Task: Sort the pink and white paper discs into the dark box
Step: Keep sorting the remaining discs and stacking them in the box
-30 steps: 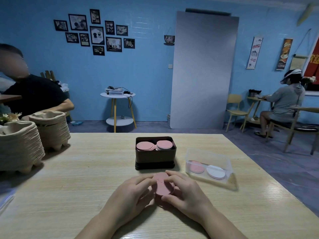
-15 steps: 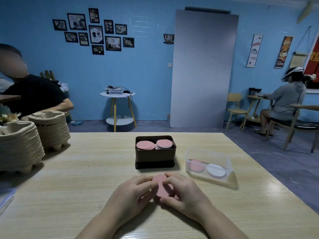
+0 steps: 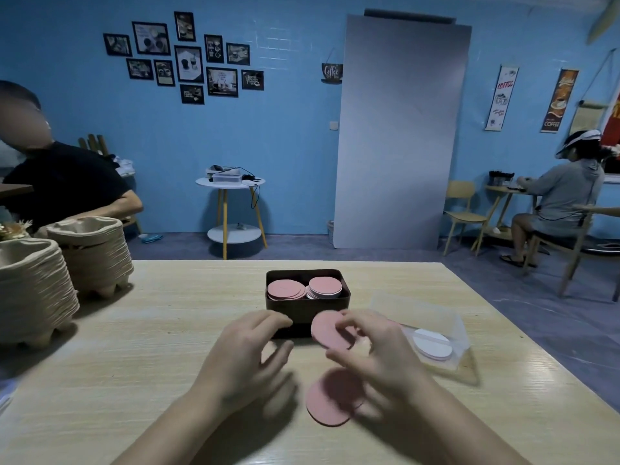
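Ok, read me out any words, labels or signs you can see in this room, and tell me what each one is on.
"Coffee" on the hanging sign.
"COFFEE" on the white banner.
"COFFEE" at the foot of the brown banner.
The framed pictures carry words too small to read.
The pink disc and dark box show no writing.

Matt paper discs (image 3: 330,329), wood-grain table (image 3: 134,347)
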A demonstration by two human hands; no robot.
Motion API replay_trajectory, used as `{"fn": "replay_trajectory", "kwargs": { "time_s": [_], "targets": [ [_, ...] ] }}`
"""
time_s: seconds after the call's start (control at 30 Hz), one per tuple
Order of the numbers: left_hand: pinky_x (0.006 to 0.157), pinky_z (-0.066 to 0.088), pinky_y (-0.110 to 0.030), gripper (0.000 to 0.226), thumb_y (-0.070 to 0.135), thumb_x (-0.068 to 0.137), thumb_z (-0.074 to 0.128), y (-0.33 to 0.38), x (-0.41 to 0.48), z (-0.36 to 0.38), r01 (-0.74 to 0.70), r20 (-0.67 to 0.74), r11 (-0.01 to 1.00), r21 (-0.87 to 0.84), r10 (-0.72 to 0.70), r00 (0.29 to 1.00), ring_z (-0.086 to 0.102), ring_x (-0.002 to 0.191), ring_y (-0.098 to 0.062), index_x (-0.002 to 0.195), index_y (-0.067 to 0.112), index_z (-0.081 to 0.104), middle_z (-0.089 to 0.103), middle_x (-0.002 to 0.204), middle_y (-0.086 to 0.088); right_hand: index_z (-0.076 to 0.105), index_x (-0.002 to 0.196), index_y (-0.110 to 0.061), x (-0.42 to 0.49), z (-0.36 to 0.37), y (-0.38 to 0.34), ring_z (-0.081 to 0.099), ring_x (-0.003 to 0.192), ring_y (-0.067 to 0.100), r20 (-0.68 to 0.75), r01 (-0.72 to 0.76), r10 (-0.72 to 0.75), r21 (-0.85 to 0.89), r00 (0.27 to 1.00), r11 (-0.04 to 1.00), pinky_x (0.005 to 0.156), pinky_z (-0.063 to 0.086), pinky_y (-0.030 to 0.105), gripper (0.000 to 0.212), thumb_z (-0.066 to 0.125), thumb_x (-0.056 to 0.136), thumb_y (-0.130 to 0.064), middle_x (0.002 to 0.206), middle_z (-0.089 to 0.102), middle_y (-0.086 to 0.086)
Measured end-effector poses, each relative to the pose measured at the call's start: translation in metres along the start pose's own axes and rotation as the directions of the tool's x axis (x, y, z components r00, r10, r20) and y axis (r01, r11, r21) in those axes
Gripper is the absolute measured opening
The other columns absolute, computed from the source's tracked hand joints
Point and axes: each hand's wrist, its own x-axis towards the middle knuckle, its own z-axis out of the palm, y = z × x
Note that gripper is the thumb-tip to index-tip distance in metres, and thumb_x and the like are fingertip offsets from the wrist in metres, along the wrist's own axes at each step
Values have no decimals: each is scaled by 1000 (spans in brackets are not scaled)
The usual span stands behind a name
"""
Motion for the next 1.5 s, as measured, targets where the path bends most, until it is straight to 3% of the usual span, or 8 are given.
{"fn": "replay_trajectory", "kwargs": {
  "time_s": [0.17, 0.37, 0.6, 0.73, 0.93, 1.07, 1.2, 1.5],
  "targets": [
    [91, 49, -41, 33, 45, 93, 52, -27, 38, 8, 27, -32, 995, 94, -24, 999, 59, 110, -15, 118, 28, 65, 63, 118, 15, 68, 98, -24, 67, -13, 5, 58, 93, 10, -108, -40, 32, -74, 994, 996, 80, 45, 26, 46, 67, 71, -61, 99, 69, -13],
    [93, 47, -39, 34, 48, 94, 49, -45, 52, 24, 54, -10, 994, 93, -54, 999, 58, 113, -14, 115, 29, 67, 62, 120, 16, 65, 98, -26, 121, -2, 27, 58, 97, 18, -22, -194, 193, -157, 981, 968, 82, 50, 39, 41, 75, 72, -57, 98, 68, -6],
    [103, 28, -34, 37, 56, 96, 40, -45, 53, 24, 48, 93, 992, 119, -59, 994, 44, 125, -10, 122, 42, 60, 54, 135, 18, 63, 89, -30, 128, 17, 47, 58, 89, 12, 38, -231, 242, -187, 970, 955, 71, 47, 30, 52, 61, 58, -73, 92, 66, -10],
    [114, 16, -36, 53, 69, 94, 20, -41, 68, 20, 63, 249, 987, 148, -99, 963, 29, 138, -8, 133, 52, 53, 36, 153, 18, 68, 95, -27, 126, 20, 52, 55, 96, 13, 16, -214, 220, -170, 975, 962, 74, 39, 25, 48, 64, 68, -66, 95, 65, -11],
    [115, 18, -42, 96, 84, 77, -16, -35, 86, 22, 74, 343, 970, 230, -152, 927, 22, 143, -12, 130, 50, 56, 28, 159, 14, 66, 98, -25, 113, 22, 48, 52, 102, 15, -40, -135, 129, -199, 991, 971, 84, 40, 26, 28, 63, 82, -48, 101, 63, -10],
    [110, 26, -42, 72, 73, 91, 4, -40, 79, 26, 91, 285, 962, 256, -165, 944, 33, 137, -14, 126, 46, 60, 38, 153, 11, 64, 98, -25, 101, 22, 42, 52, 102, 15, -23, -58, 54, -233, 998, 971, 88, 46, 31, 15, 57, 94, -38, 101, 62, -10],
    [111, 24, -38, 67, 66, 93, 9, -39, 71, 28, 82, 245, 967, 242, -143, 959, 30, 137, -11, 129, 42, 60, 40, 149, 13, 64, 97, -24, 97, 20, 34, 52, 100, 15, -16, -48, 45, -227, 999, 973, 86, 46, 32, 24, 51, 92, -44, 100, 63, -11],
    [97, 39, -35, 22, 42, 92, 53, -16, 35, 19, 17, -19, 998, 53, -16, 1000, 51, 117, -8, 110, 34, 65, 57, 125, 22, 65, 94, -25, 59, 8, 9, 58, 94, 14, -102, 91, -104, -126, 989, 988, 84, 47, 31, 5, 62, 91, -29, 95, 66, -12]
  ]
}}
